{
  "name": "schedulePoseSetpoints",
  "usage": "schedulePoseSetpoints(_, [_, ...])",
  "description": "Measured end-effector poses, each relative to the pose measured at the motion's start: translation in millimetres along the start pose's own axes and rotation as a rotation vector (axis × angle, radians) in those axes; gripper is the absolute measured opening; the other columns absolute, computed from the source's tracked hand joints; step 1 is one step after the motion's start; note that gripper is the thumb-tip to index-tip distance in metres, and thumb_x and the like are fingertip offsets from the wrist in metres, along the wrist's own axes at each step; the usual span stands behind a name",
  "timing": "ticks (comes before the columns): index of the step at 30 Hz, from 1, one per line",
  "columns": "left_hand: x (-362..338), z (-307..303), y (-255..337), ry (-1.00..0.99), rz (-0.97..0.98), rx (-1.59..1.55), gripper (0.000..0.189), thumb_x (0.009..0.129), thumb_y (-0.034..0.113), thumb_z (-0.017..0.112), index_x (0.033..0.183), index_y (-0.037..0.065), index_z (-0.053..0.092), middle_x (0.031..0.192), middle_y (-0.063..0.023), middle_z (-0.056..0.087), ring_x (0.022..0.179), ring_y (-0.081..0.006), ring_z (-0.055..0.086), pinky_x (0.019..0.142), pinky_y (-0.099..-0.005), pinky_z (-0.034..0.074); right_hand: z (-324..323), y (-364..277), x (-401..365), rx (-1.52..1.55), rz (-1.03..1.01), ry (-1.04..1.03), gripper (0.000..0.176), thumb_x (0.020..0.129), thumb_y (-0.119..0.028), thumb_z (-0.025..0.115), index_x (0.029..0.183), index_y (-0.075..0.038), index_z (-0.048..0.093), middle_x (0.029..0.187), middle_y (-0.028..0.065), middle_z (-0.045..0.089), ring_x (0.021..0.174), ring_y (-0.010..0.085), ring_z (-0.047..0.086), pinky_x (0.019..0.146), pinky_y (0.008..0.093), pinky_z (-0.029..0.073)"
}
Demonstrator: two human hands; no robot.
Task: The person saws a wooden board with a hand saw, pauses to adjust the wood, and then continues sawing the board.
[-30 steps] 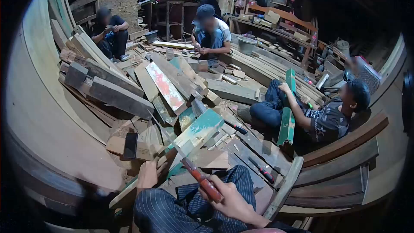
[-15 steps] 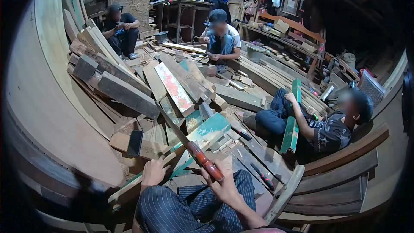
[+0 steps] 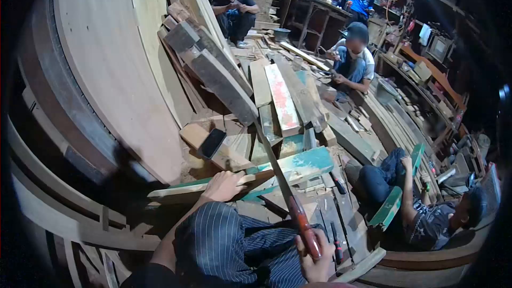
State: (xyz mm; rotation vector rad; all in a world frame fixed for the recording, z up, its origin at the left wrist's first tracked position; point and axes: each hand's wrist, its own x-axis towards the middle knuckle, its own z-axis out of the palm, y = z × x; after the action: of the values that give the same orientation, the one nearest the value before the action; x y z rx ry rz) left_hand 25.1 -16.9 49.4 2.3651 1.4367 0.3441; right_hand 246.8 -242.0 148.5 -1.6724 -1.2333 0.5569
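My right hand (image 3: pixel 314 258) is closed around the reddish-brown handle of a machete (image 3: pixel 305 229). Its long, narrow blade points up and away over the wood pile. My left hand (image 3: pixel 225 185) grips a green-edged wooden board (image 3: pixel 184 192) in front of my lap, fingers over its upper edge. The blade lies to the right of that hand, apart from it. Behind the board, a black phone (image 3: pixel 213 143) rests on a wood block (image 3: pixel 193 136). Another board with worn green paint (image 3: pixel 306 162) lies beyond the blade.
Dark, heavy beams (image 3: pixel 226 86) lean at the left beside a large curved panel (image 3: pixel 106 48). A seated person (image 3: pixel 434 218) at the right holds a green board (image 3: pixel 388 208). Several others are farther back. A screwdriver-like tool (image 3: pixel 337 245) lies near my right hand.
The view has swung left, so the surroundings appear farther right. My right hand and the machete have moved lower and rightward in view. My left hand stays on the board.
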Motion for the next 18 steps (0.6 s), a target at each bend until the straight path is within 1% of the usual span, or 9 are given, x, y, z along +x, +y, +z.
schedulePoseSetpoints(1, [-1.6, 0.9, 0.8, 0.016, 0.011, -0.008, 0.037, 0.087, 0.027, 0.069, 0.115, 0.004, 0.063, 0.091, -0.0255, 0.069, 0.089, -0.0428, 0.068, 0.080, -0.0522, 0.053, -3.3, 1.1, -5.9, -0.305, -0.108, 0.063, 0.032, 0.084, -0.026, 0.081, 0.104, -0.007, 0.065, 0.080, 0.0087, 0.065, 0.071, 0.0190, 0.057, 0.068, 0.0311, 0.045])
schedulePoseSetpoints(3, [-2.2, 0.8, 2.0, 0.021, 0.019, -0.005, 0.037, 0.086, 0.027, 0.070, 0.113, 0.004, 0.063, 0.090, -0.0254, 0.069, 0.088, -0.0439, 0.067, 0.078, -0.0529, 0.053, -7.5, -0.7, -12.2, -0.187, 0.093, 0.069, 0.034, 0.083, -0.029, 0.082, 0.105, -0.009, 0.066, 0.086, 0.0097, 0.065, 0.077, 0.0215, 0.054, 0.073, 0.0341, 0.043])
schedulePoseSetpoints(4, [-2.3, 0.8, 3.4, 0.010, 0.014, 0.005, 0.038, 0.086, 0.027, 0.070, 0.114, 0.004, 0.062, 0.090, -0.0254, 0.069, 0.088, -0.0440, 0.067, 0.078, -0.0530, 0.053, -7.2, -0.9, -13.2, -0.386, -0.038, 0.123, 0.031, 0.085, -0.026, 0.080, 0.103, -0.006, 0.065, 0.079, 0.0088, 0.063, 0.070, 0.0188, 0.055, 0.067, 0.0314, 0.044])
schedulePoseSetpoints(7, [0.9, 2.0, 2.8, -0.016, 0.015, 0.033, 0.041, 0.084, 0.024, 0.072, 0.118, 0.003, 0.061, 0.089, -0.0255, 0.069, 0.089, -0.0442, 0.067, 0.079, -0.0524, 0.053, -8.4, -13.3, -1.6, 0.041, 0.078, -0.008, 0.027, 0.087, -0.021, 0.077, 0.100, -0.002, 0.063, 0.071, 0.0084, 0.059, 0.063, 0.0143, 0.052, 0.060, 0.0288, 0.042])
schedulePoseSetpoints(8, [3.2, 4.4, -0.4, -0.011, 0.026, 0.045, 0.042, 0.083, 0.023, 0.072, 0.119, 0.003, 0.060, 0.089, -0.0255, 0.068, 0.089, -0.0442, 0.067, 0.079, -0.0522, 0.053, -5.9, -21.5, 3.0, -0.022, 0.000, -0.004, 0.022, 0.089, -0.016, 0.072, 0.098, 0.001, 0.061, 0.066, 0.0074, 0.055, 0.057, 0.0102, 0.048, 0.054, 0.0266, 0.040])
schedulePoseSetpoints(11, [1.9, 1.4, 2.7, -0.004, 0.074, 0.076, 0.045, 0.079, 0.017, 0.075, 0.119, 0.002, 0.060, 0.086, -0.0254, 0.068, 0.087, -0.0437, 0.067, 0.077, -0.0514, 0.054, 9.1, -16.9, 19.3, 0.049, -0.073, -0.011, 0.022, 0.089, -0.010, 0.073, 0.104, -0.001, 0.061, 0.070, 0.0167, 0.064, 0.057, 0.0278, 0.067, 0.055, 0.0311, 0.049])
schedulePoseSetpoints(12, [0.9, 3.1, 1.6, 0.026, 0.103, 0.083, 0.043, 0.080, 0.018, 0.075, 0.118, 0.002, 0.060, 0.083, -0.0251, 0.068, 0.084, -0.0431, 0.068, 0.074, -0.0514, 0.054, 17.4, -19.3, 25.8, 0.061, -0.057, -0.012, 0.020, 0.090, -0.010, 0.071, 0.103, 0.000, 0.059, 0.069, 0.0167, 0.062, 0.054, 0.0275, 0.064, 0.055, 0.0319, 0.049])
schedulePoseSetpoints(15, [4.3, 17.2, -14.0, 0.051, 0.139, 0.122, 0.042, 0.080, 0.017, 0.075, 0.116, 0.002, 0.060, 0.079, -0.0247, 0.068, 0.081, -0.0424, 0.069, 0.072, -0.0510, 0.055, 43.5, -8.8, 52.1, 0.103, -0.199, 0.013, 0.019, 0.092, -0.010, 0.069, 0.102, 0.001, 0.057, 0.067, 0.0181, 0.059, 0.052, 0.0283, 0.062, 0.052, 0.0342, 0.046])
schedulePoseSetpoints(18, [5.6, 11.5, -9.7, 0.055, 0.078, 0.122, 0.039, 0.080, 0.019, 0.075, 0.113, 0.002, 0.061, 0.080, -0.0240, 0.068, 0.081, -0.0421, 0.069, 0.072, -0.0516, 0.055, 54.6, -5.7, 65.5, 0.124, -0.168, 0.065, 0.017, 0.093, -0.011, 0.069, 0.098, 0.000, 0.058, 0.063, 0.0148, 0.057, 0.049, 0.0211, 0.056, 0.050, 0.0331, 0.044])
